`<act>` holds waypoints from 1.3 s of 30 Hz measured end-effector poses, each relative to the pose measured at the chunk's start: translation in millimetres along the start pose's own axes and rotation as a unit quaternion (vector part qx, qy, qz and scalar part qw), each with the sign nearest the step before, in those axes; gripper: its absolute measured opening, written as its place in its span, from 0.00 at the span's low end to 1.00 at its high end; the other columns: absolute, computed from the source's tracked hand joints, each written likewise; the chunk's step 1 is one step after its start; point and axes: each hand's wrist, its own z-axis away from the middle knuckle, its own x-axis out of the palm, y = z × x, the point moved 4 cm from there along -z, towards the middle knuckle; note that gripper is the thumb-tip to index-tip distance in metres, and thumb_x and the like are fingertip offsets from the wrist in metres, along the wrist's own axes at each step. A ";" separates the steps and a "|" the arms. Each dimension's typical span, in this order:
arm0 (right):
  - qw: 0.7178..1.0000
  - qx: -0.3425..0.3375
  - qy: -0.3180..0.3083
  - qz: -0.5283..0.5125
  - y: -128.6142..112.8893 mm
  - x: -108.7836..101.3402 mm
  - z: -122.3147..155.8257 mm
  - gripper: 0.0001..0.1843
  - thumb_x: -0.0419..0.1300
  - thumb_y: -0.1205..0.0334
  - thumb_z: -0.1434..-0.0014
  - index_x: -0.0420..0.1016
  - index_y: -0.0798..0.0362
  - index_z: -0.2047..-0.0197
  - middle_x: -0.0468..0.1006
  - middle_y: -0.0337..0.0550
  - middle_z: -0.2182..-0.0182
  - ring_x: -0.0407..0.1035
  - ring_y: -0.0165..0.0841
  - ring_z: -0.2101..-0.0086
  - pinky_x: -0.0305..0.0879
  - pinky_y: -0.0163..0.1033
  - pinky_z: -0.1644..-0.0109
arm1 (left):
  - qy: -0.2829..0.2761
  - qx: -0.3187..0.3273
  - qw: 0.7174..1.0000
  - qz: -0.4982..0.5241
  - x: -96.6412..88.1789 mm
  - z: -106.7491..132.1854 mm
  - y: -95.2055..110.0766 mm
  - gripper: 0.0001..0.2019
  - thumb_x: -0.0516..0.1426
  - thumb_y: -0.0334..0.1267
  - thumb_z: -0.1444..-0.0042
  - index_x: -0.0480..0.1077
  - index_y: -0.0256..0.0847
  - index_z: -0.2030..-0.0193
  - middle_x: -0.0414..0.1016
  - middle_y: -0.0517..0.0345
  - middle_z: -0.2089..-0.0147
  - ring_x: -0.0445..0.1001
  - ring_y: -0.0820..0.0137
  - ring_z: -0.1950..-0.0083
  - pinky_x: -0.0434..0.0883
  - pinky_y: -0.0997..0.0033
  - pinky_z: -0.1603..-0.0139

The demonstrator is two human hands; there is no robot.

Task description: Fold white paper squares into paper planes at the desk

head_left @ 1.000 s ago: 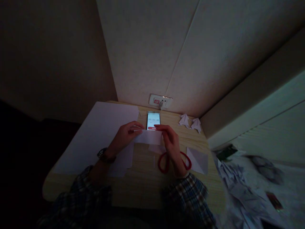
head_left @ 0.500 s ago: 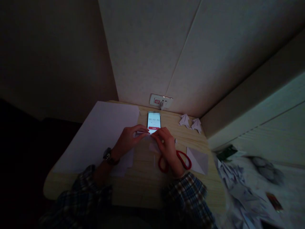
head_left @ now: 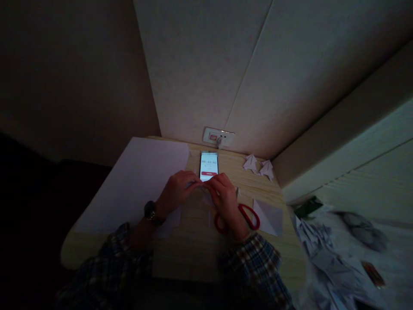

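My left hand (head_left: pixel 178 190), with a dark watch (head_left: pixel 150 211) on its wrist, pinches a small folded piece of paper (head_left: pixel 191 183). My right hand (head_left: pixel 225 196) pinches the same paper from the other side, so the fingertips of both hands meet just in front of a lit phone (head_left: pixel 209 162). Fingers hide most of the paper, and its exact fold is too dark to read. Scissors with red handles (head_left: pixel 257 220) lie under my right wrist, which covers part of them. Beside them rests a creased square of paper (head_left: pixel 272 215).
Large white sheets (head_left: pixel 138 172) cover the table's left side. Two folded paper figures (head_left: pixel 250 163) sit near the wall at the back right. A socket with a plug (head_left: pixel 218 137) is on the wall. Off the table's right edge lies a heap of folded papers (head_left: pixel 325 258).
My left hand has turned slightly inward and moved a little right, its fingers closer to the right hand's. Less of the held paper shows between them.
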 end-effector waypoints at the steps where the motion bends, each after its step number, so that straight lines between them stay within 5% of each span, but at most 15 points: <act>1: 1.000 0.000 0.001 0.000 -0.5 -0.6 -0.2 0.11 0.53 0.64 0.36 0.76 0.51 0.67 0.74 0.45 0.70 0.65 0.38 0.64 0.63 0.41 0.61 | 0.002 0.013 1.000 -0.021 -0.5 0.1 1.7 0.07 0.56 0.35 0.41 0.73 0.40 0.70 0.77 0.58 0.70 0.73 0.68 0.67 0.66 0.70 0.63; 6: 1.000 -0.007 -0.011 0.013 -5.6 -1.4 -2.0 0.09 0.52 0.66 0.36 0.74 0.51 0.64 0.75 0.46 0.68 0.66 0.38 0.63 0.64 0.42 0.60 | 0.019 0.074 0.993 -0.092 -1.2 0.9 8.5 0.07 0.56 0.33 0.42 0.69 0.38 0.71 0.74 0.58 0.72 0.70 0.69 0.69 0.66 0.70 0.65; 13: 1.000 -0.002 0.001 0.031 -4.6 -1.6 -1.8 0.07 0.52 0.66 0.39 0.69 0.51 0.67 0.72 0.46 0.70 0.65 0.39 0.65 0.62 0.43 0.61 | 0.020 0.080 0.992 -0.092 -3.1 0.7 10.6 0.08 0.56 0.33 0.41 0.70 0.38 0.72 0.74 0.57 0.72 0.71 0.69 0.68 0.67 0.70 0.64; 20: 0.999 0.033 0.029 0.002 21.9 -15.4 0.3 0.05 0.53 0.66 0.40 0.68 0.51 0.68 0.73 0.44 0.69 0.65 0.38 0.64 0.61 0.44 0.57 | 0.028 0.018 0.999 0.000 -11.4 -0.3 7.3 0.06 0.57 0.32 0.44 0.70 0.39 0.72 0.74 0.59 0.71 0.72 0.72 0.68 0.68 0.74 0.66; 24: 0.974 0.126 0.189 -0.011 40.7 -39.8 5.7 0.04 0.53 0.66 0.42 0.67 0.51 0.69 0.70 0.41 0.71 0.65 0.36 0.67 0.62 0.42 0.60 | 0.139 -0.109 0.982 0.061 -28.9 0.3 -6.0 0.06 0.57 0.33 0.46 0.68 0.39 0.73 0.71 0.61 0.72 0.72 0.73 0.69 0.70 0.76 0.67; 26: 0.959 0.160 0.225 -0.063 41.1 -42.8 6.6 0.05 0.54 0.62 0.41 0.68 0.51 0.68 0.71 0.40 0.71 0.66 0.34 0.67 0.63 0.41 0.60 | 0.146 -0.153 0.972 0.104 -29.7 0.3 -11.5 0.05 0.57 0.36 0.47 0.69 0.39 0.73 0.72 0.62 0.72 0.73 0.72 0.68 0.72 0.75 0.63; 32: 0.954 0.185 0.041 -0.231 19.0 -7.3 -2.2 0.06 0.57 0.58 0.41 0.72 0.50 0.65 0.76 0.39 0.67 0.70 0.33 0.66 0.65 0.37 0.61 | 0.020 -0.166 0.977 0.133 -7.6 -1.4 -10.2 0.07 0.58 0.40 0.47 0.73 0.40 0.70 0.78 0.59 0.68 0.76 0.68 0.64 0.72 0.72 0.60; 39: 0.968 0.172 0.016 -0.181 12.4 -0.1 -2.2 0.09 0.57 0.59 0.42 0.70 0.52 0.73 0.72 0.36 0.75 0.67 0.31 0.71 0.62 0.34 0.65 | -0.015 -0.166 0.979 0.116 -0.7 -2.3 -9.3 0.07 0.58 0.40 0.47 0.73 0.40 0.69 0.80 0.59 0.67 0.78 0.66 0.62 0.72 0.71 0.58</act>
